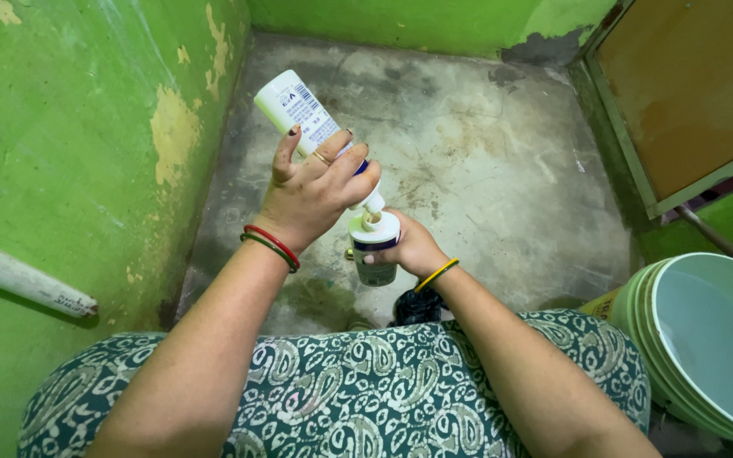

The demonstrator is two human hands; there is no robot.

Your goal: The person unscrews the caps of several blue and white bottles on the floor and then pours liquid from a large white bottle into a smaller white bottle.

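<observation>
The left hand (316, 191) covers the middle of the white bottle (299, 106), hiding its neck. The right hand (413, 246) sits mostly behind the small jar (375, 250). The pale bucket (706, 339) and white pipe (23, 280) run past the frame's edges.

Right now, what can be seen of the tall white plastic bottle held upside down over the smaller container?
The tall white plastic bottle is a smooth cylinder with a printed label and barcode patch on its side. It is tilted, base pointing up and left, its dark blue neck and white nozzle aimed down into the open mouth of the small white container. The left hand wraps its lower part, while the right hand holds the container beneath. Its contents cannot be seen.
</observation>
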